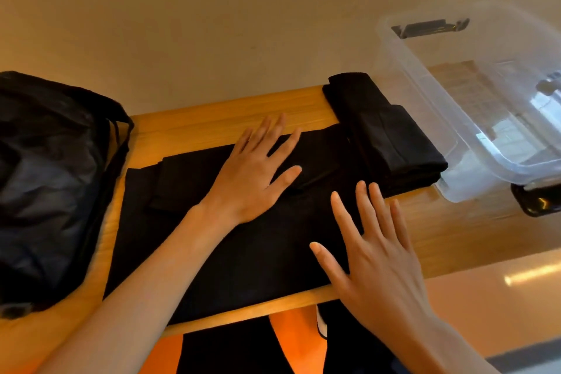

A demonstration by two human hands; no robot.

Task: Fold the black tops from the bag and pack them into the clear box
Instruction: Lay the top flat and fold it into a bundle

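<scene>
Here, a black top [212, 237] lies spread flat on the wooden table [227, 114], with one part folded over at its far left. The left hand [255, 173] presses flat on its far part, fingers straight and spread. The right hand [373, 255] lies flat on its right side, fingers likewise straight, holding nothing. A pile of folded black tops [394, 136] sits just beside the clear box [409, 70] at the right. The black bag [45, 176] sits at the left.
</scene>
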